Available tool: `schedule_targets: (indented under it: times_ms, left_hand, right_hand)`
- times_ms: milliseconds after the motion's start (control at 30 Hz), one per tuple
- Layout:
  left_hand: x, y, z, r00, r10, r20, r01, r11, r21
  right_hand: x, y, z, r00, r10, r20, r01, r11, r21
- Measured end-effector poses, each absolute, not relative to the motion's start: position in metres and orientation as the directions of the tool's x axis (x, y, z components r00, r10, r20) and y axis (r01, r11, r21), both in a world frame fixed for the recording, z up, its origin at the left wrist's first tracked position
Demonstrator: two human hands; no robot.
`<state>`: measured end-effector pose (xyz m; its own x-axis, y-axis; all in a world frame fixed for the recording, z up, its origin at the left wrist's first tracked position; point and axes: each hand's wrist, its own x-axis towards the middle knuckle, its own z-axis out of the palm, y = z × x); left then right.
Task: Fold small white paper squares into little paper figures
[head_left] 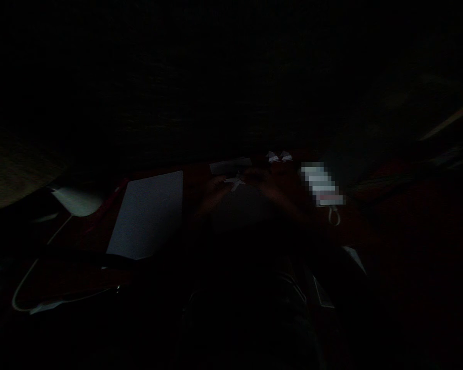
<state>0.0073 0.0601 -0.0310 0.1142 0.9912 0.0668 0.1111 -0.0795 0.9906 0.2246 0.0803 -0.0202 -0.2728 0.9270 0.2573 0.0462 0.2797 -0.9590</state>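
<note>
The picture is very dark, so fine detail is lost. Near the middle, a small whitish piece of folded paper lies between my two hands. My left hand reaches in from the left, its fingers closed at the paper's left side. From the right comes my right hand, its dim fingers bent in at the paper's upper right. Below the paper, between the hands, a dull grey sheet rests on the reddish-brown table. Another pale strip lies just beyond the hands.
Two small folded paper shapes stand at the back. To the left lies a large pale sheet; beyond it is a white rounded object with a cable. A pixelated, lit rectangle with a looped cord is at the right.
</note>
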Motion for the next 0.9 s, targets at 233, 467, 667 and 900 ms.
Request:
schedule_targets:
  times_ms: [233, 467, 667, 900]
  left_hand:
    - [0.0079, 0.0550, -0.0241, 0.139, 0.989, -0.055, 0.021, 0.052, 0.998]
    - [0.0096, 0.0602, -0.0315, 0.041, 0.999, -0.020, -0.030, 0.021, 0.999]
    - [0.0087, 0.0589, -0.0292, 0.100, 0.994, 0.040, 0.034, -0.044, 0.998]
    - [0.0134, 0.0551, -0.0242, 0.170, 0.984, 0.056, 0.031, -0.062, 0.998]
  right_hand:
    - [0.2249, 0.0789, -0.0161, -0.289, 0.930, 0.225, 0.095, 0.262, -0.960]
    - [0.2287, 0.0799, -0.0153, -0.310, 0.934, 0.177, 0.065, 0.206, -0.976]
    - [0.2263, 0.0816, -0.0220, -0.311, 0.937, 0.159, 0.063, 0.187, -0.980]
    - [0.2205, 0.0796, -0.0211, -0.403, 0.857, 0.321, 0.021, 0.359, -0.933]
